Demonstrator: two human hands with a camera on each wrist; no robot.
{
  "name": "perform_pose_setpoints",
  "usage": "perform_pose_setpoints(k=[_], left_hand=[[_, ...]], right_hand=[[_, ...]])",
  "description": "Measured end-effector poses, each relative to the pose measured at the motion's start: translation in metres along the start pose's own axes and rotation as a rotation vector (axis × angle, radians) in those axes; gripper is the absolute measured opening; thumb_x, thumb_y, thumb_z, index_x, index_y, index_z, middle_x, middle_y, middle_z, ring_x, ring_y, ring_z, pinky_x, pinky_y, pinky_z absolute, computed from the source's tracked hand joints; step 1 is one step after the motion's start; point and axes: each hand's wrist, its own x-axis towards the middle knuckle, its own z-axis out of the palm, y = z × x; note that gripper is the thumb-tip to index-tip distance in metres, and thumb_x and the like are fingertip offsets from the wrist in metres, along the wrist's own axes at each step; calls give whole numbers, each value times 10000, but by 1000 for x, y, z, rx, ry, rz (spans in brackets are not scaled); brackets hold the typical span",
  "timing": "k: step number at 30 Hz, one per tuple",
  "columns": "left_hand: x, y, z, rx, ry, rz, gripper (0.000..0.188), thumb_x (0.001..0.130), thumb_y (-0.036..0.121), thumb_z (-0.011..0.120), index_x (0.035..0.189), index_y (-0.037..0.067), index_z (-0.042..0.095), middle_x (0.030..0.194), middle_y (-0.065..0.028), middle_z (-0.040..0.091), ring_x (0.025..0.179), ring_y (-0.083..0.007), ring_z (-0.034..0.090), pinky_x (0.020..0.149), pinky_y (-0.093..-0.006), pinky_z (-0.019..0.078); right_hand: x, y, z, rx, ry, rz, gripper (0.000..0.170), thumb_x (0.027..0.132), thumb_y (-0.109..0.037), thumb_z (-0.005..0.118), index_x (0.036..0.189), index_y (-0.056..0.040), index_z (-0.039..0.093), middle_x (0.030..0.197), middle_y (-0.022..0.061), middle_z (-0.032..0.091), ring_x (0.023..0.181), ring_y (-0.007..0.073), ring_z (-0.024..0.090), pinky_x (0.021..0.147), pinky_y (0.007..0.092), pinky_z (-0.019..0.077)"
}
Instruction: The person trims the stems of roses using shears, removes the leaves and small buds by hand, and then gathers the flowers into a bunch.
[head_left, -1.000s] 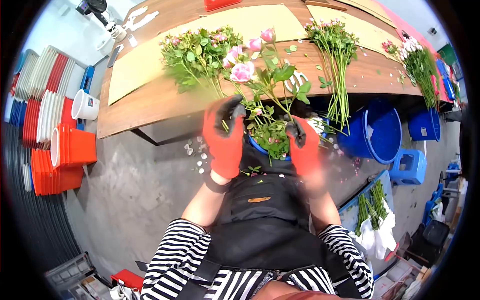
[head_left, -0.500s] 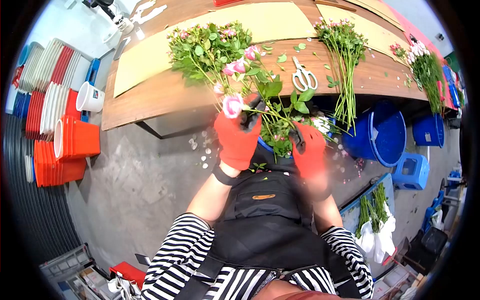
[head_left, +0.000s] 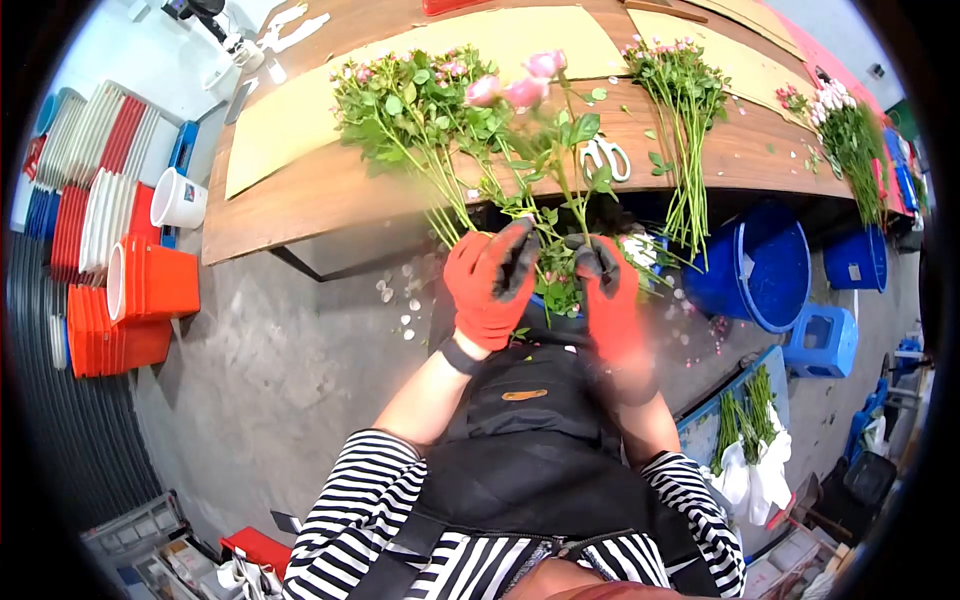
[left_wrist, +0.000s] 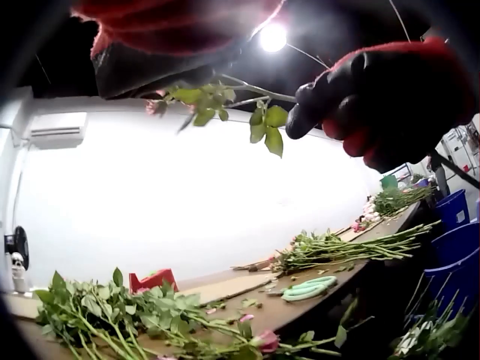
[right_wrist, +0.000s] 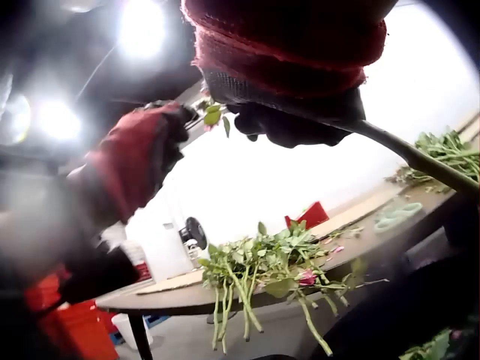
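Observation:
Upright over the table's front edge stands a pink rose spray, its stem pinched low down in the right hand. In the right wrist view a thick stem runs out of the right hand's curled fingers. Beside it, the left hand is bent inward, its dark glove fingers curled near the spray's lower stem; whether they grip anything cannot be made out. Green leaves show between both hands in the left wrist view. Both hands wear red gloves with dark fingers.
Cut roses lie on the wooden table, with white-handled scissors and another bunch to their right. Blue buckets stand at the right below the table; orange crates are at the left.
Over the last half second the blooms have swung up and right, away from the left hand. The left hand has shifted slightly right; the right hand has moved little.

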Motion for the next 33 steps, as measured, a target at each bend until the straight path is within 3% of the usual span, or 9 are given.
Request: perform_pose_setpoints(k=[3, 7, 8, 9, 17, 21, 25, 29, 33], left_hand=[[3, -26, -3, 29, -487, -66, 324, 802, 79, 668, 1123, 32, 649, 963, -131, 651, 906, -304, 613, 805, -353, 492], [26, -39, -14, -708, -495, -753, 461, 935, 194, 593, 1359, 42, 494, 1242, -76, 614, 1095, -172, 587, 934, -320, 481], [30, -38, -22, -999, -324, -1025, 482, 944, 188, 571, 1381, 17, 461, 1263, -74, 597, 1093, -181, 591, 926, -312, 489], [35, -44, -25, -914, -452, -757, 476, 943, 164, 568, 1379, 9, 458, 1274, -81, 592, 1106, -181, 590, 927, -312, 494], [17, -58, -22, -932, -671, -339, 524, 851, 193, 673, 1318, 18, 514, 1285, -166, 532, 1175, -297, 541, 1008, -409, 435], [32, -25, -27, -1564, -670, -933, 699, 756, 109, 708, 1391, 45, 422, 865, -93, 639, 718, -202, 628, 643, -302, 505], [24, -30, -18, -1422, -516, -691, 745, 760, 6, 691, 1430, 49, 369, 888, -70, 633, 615, -118, 585, 636, -279, 507], [36, -3, -21, -1132, -547, -899, 473, 826, -56, 648, 1275, 20, 519, 1080, -70, 656, 792, -122, 628, 752, -269, 524], [31, -2, -21, -937, -536, -615, 366, 797, -82, 646, 1153, -1, 615, 1078, -57, 660, 976, -148, 621, 875, -302, 502]], right_hand=[[11, 16, -20, 169, -89, 98, 265, 888, -57, 571, 1129, 34, 633, 948, 57, 681, 819, 127, 621, 702, 283, 498], [16, 1, -47, 202, -478, 300, 316, 858, -220, 628, 1074, 9, 656, 844, 57, 636, 757, 144, 586, 703, 271, 460], [11, 10, -50, 279, -462, 341, 307, 855, -224, 634, 1053, 8, 662, 838, 56, 633, 751, 147, 584, 705, 283, 463], [4, 23, -52, 356, -449, 381, 298, 852, -227, 640, 1032, 8, 668, 831, 56, 629, 745, 151, 581, 707, 294, 466], [-4, 63, -63, 790, -533, 617, 307, 811, -133, 711, 1067, 17, 632, 1045, 111, 647, 965, 225, 616, 873, 332, 482], [-2, 59, -65, 791, -508, 653, 319, 837, -148, 666, 1097, 32, 620, 1025, 141, 666, 903, 232, 632, 821, 351, 506], [7, 81, -69, 810, -654, 616, 362, 849, -172, 653, 1144, 35, 615, 1132, 137, 640, 1007, 230, 612, 898, 352, 487], [10, 63, -58, 310, -677, 429, 428, 863, -170, 647, 1240, 21, 580, 1246, 110, 600, 1125, 214, 572, 980, 349, 446], [22, -22, -32, 205, -529, 348, 471, 879, -186, 631, 1300, 2, 535, 1299, 88, 582, 1225, 179, 519, 1059, 340, 376]])
